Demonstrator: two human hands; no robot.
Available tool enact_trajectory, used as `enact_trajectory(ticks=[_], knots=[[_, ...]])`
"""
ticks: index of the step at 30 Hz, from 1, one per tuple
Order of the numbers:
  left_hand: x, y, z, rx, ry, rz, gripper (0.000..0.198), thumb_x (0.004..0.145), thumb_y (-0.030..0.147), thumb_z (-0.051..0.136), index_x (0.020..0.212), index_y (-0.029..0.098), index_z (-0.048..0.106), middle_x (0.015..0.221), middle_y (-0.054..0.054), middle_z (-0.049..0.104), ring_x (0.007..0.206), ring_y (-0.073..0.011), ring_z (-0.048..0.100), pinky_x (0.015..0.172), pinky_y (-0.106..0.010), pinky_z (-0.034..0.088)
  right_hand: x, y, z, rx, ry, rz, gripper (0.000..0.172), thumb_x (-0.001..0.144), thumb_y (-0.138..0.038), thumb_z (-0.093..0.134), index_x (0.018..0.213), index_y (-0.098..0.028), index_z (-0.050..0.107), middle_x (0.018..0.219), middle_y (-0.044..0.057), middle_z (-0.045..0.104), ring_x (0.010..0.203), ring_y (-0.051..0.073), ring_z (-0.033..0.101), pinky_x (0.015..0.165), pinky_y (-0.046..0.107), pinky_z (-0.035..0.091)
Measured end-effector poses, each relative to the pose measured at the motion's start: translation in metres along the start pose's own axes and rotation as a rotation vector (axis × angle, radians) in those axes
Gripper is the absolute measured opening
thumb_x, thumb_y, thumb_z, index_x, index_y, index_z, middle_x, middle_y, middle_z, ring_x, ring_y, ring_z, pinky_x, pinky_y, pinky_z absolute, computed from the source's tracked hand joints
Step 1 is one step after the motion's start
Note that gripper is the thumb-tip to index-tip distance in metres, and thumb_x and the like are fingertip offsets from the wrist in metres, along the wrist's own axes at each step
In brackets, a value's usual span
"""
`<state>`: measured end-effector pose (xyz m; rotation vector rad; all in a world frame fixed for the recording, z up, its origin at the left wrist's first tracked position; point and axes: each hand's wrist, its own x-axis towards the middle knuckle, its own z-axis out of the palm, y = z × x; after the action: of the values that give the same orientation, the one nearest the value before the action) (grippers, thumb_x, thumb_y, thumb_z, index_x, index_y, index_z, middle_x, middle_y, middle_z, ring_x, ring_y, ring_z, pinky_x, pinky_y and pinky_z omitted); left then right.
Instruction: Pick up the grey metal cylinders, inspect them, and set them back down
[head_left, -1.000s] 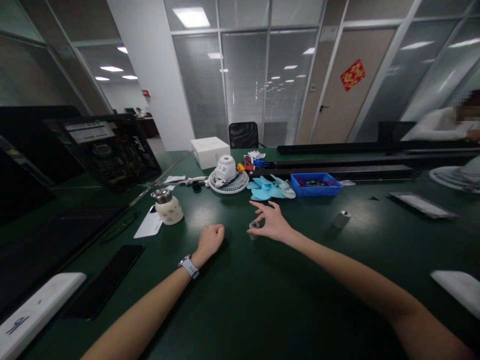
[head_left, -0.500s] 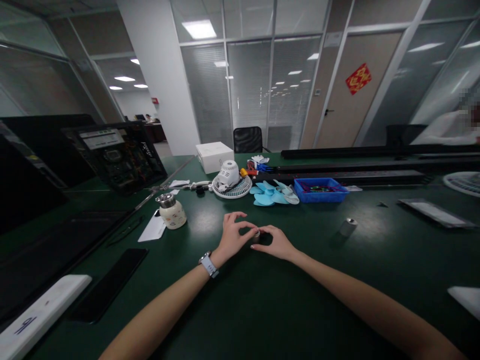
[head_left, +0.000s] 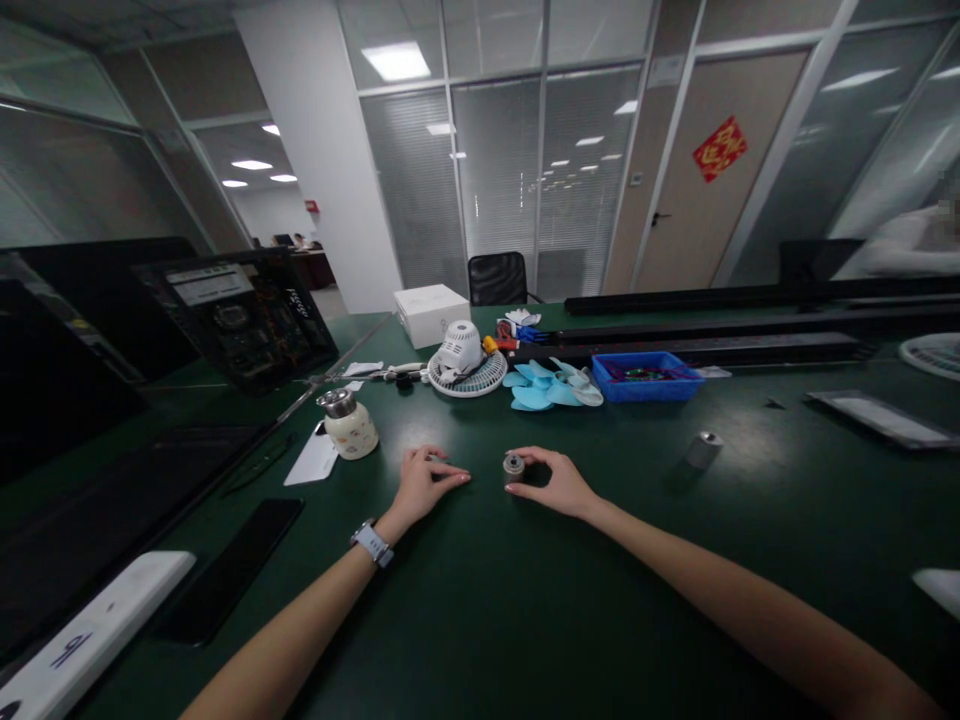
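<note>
A small metal cylinder (head_left: 513,468) stands upright on the green table, a dark round hole or fitting in its top face. My right hand (head_left: 556,482) grips it from the right between thumb and fingertips. To the left of the cylinder and apart from it, my left hand (head_left: 426,486) is closed in a pinch, thumb against index finger. Whatever may be between those fingertips is too small to make out. A grey-strapped watch (head_left: 373,543) is on the left wrist. Farther right stands a second metal cylinder (head_left: 704,450), larger and touched by neither hand.
Behind the hands lie light-blue fan blades (head_left: 541,384), a white fan part (head_left: 459,352), a white box (head_left: 430,312) and a blue tray (head_left: 646,378) of small items. At left are a cream flask (head_left: 351,430), a black slab (head_left: 232,570) and a white bar (head_left: 94,625).
My left hand has drawn away from the cylinder to the left, uncovering its top. My right hand has stayed on the cylinder. The view has shifted slightly.
</note>
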<state>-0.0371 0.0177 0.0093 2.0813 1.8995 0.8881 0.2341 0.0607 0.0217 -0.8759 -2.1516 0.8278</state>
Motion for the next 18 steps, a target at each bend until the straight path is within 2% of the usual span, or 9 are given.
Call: enact_trajectory(ticks=[2,5,8,11,15,18], knots=[[0.0,-0.003,0.004,-0.011,-0.031,-0.012,0.024,0.076,0.05,0.068,0.091,0.035,0.077,0.109,-0.006,0.058,0.103,-0.0261,0.043,0.094,-0.044,0.037,0.0,0.0,0.003,-0.022,0.016,-0.003,0.051,0.07,-0.047,0.074,0.115,-0.026,0.064,0.104,0.004,0.07,0.093,0.02,0.066,0.088,0.038,0.049],[0.0,-0.003,0.004,-0.056,0.016,0.009,0.029,0.081,0.048,0.062,0.103,0.033,0.074,0.11,-0.006,0.057,0.103,-0.025,0.043,0.095,-0.044,0.036,0.001,0.0,0.003,-0.048,0.033,0.021,0.045,0.07,-0.045,0.073,0.109,-0.024,0.066,0.098,0.004,0.072,0.091,0.021,0.067,0.089,0.04,0.05],[-0.002,-0.003,0.002,-0.124,0.093,-0.016,0.036,0.09,0.044,0.048,0.117,0.03,0.067,0.108,-0.007,0.059,0.102,-0.0234,0.045,0.096,-0.042,0.035,0.003,0.0,-0.022,-0.078,0.115,0.039,0.04,0.072,-0.044,0.071,0.106,-0.024,0.066,0.096,0.004,0.073,0.091,0.021,0.068,0.09,0.04,0.05],[-0.004,-0.001,0.0,-0.171,0.135,-0.079,0.039,0.093,0.039,0.039,0.118,0.025,0.066,0.106,-0.007,0.061,0.102,-0.0232,0.047,0.095,-0.04,0.037,0.0,0.012,-0.085,-0.188,0.322,0.149,0.045,0.07,-0.048,0.069,0.107,-0.022,0.066,0.101,0.006,0.072,0.094,0.023,0.068,0.084,0.037,0.052],[-0.004,0.003,-0.002,-0.187,0.143,-0.101,0.038,0.092,0.029,0.034,0.1,0.022,0.071,0.103,-0.006,0.065,0.1,-0.0228,0.05,0.093,-0.038,0.038,-0.021,0.054,-0.19,-0.576,0.533,0.522,0.051,0.064,-0.053,0.071,0.101,-0.017,0.069,0.083,0.01,0.073,0.08,0.027,0.068,0.069,0.037,0.051],[-0.003,0.005,-0.003,-0.17,0.132,-0.091,0.04,0.09,0.023,0.032,0.084,0.02,0.071,0.097,-0.006,0.067,0.097,-0.0224,0.051,0.092,-0.036,0.038,-0.043,0.086,-0.241,-0.764,0.583,0.567,0.044,0.065,-0.054,0.069,0.086,-0.015,0.07,0.071,0.013,0.071,0.067,0.027,0.065,0.057,0.036,0.046]])
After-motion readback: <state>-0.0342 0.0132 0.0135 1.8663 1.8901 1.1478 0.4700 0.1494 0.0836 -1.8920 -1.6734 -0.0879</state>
